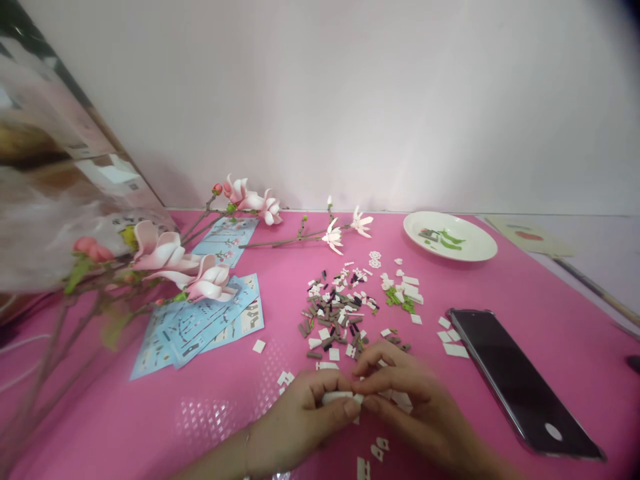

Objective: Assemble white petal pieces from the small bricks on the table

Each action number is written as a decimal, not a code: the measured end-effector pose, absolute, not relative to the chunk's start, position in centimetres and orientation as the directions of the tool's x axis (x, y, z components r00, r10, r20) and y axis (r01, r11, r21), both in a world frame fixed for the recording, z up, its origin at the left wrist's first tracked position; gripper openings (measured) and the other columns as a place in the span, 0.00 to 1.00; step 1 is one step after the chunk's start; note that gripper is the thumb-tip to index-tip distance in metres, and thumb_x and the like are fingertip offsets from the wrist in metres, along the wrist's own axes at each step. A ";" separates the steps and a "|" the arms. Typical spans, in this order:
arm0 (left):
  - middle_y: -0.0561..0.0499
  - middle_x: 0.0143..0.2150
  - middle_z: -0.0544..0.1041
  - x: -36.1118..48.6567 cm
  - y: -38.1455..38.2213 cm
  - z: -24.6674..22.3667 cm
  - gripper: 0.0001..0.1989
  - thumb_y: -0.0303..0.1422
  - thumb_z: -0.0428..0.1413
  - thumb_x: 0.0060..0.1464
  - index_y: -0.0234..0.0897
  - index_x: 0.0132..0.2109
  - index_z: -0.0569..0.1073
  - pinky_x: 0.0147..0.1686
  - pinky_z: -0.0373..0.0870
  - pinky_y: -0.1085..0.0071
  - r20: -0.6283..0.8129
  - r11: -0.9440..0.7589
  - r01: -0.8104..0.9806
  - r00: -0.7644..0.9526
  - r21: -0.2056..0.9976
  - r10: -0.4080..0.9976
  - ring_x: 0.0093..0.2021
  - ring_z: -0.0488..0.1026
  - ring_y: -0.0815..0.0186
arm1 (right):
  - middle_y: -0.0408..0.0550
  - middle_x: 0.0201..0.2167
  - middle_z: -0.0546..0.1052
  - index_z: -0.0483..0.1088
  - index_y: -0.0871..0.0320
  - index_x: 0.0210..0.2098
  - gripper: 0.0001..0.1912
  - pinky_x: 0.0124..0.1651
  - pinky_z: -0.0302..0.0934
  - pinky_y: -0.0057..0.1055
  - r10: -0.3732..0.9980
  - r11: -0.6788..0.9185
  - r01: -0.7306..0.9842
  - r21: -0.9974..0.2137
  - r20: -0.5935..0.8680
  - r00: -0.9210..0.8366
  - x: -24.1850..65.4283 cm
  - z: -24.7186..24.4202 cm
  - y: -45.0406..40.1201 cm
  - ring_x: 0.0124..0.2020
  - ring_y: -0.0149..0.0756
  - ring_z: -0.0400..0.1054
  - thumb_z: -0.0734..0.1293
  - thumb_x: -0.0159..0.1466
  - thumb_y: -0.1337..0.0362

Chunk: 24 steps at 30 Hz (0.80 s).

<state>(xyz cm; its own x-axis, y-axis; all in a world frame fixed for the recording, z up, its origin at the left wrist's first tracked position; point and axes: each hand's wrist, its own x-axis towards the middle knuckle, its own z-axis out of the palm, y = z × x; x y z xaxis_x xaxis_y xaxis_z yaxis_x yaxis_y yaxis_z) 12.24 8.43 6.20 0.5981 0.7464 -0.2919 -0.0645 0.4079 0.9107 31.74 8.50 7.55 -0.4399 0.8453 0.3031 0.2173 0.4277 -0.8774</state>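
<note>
Head camera: left hand [295, 420] and right hand [417, 400] meet, apparently pinching a white brick [337, 397]; uneven pressure could flick it away.

My pink desk [290, 300] bears a heap of small brown, black and white pieces [335, 310], a dark phone [523, 383], a white plate [477, 243], blue printed sheets [235, 323] and a slim stem with white flowers [333, 237]. Loose white pieces [259, 346] lie around; the ones nearest me seem to be plates, though they're blurred.
</note>
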 end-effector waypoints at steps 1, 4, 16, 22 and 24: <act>0.53 0.24 0.64 12.2 8.5 6.3 0.22 0.50 0.59 0.48 0.32 0.34 0.74 0.28 0.55 0.73 -0.285 0.388 -0.048 0.598 0.920 0.749 0.26 0.59 0.70 | 0.45 0.37 0.71 0.74 0.52 0.37 0.07 0.42 0.63 0.30 0.849 0.428 0.230 -0.874 0.301 -0.435 31.8 7.5 8.5 0.41 0.33 0.68 0.67 0.62 0.71; 0.54 0.24 0.62 12.2 8.6 6.6 0.22 0.50 0.59 0.48 0.31 0.33 0.73 0.26 0.52 0.74 -0.272 0.346 -0.008 0.600 0.938 0.752 0.25 0.56 0.71 | 0.45 0.37 0.70 0.72 0.54 0.35 0.06 0.43 0.64 0.29 0.850 0.440 0.244 -0.864 0.313 -0.423 31.8 7.4 8.5 0.41 0.32 0.68 0.67 0.61 0.71; 0.51 0.27 0.66 12.5 8.6 6.8 0.20 0.47 0.53 0.55 0.31 0.33 0.73 0.27 0.54 0.74 -0.226 0.195 0.115 0.553 0.974 0.802 0.28 0.59 0.68 | 0.45 0.32 0.70 0.67 0.56 0.32 0.09 0.37 0.62 0.31 0.762 0.636 0.344 -0.691 0.492 -0.421 31.1 7.6 8.2 0.36 0.34 0.65 0.66 0.58 0.77; 0.52 0.27 0.65 12.4 8.5 7.2 0.16 0.42 0.51 0.59 0.33 0.34 0.73 0.29 0.55 0.74 -0.186 0.099 0.186 0.544 0.978 0.818 0.29 0.60 0.68 | 0.47 0.34 0.71 0.70 0.55 0.35 0.10 0.40 0.62 0.33 0.799 0.575 0.279 -0.770 0.454 -0.394 31.5 7.3 8.0 0.38 0.36 0.66 0.65 0.58 0.76; 0.52 0.26 0.64 12.3 8.5 7.3 0.17 0.43 0.51 0.59 0.33 0.33 0.72 0.29 0.55 0.74 -0.177 0.103 0.168 0.518 0.980 0.837 0.29 0.60 0.68 | 0.48 0.35 0.71 0.72 0.55 0.36 0.08 0.42 0.63 0.35 0.870 0.458 0.210 -0.864 0.387 -0.307 32.1 6.9 8.0 0.40 0.38 0.67 0.65 0.60 0.73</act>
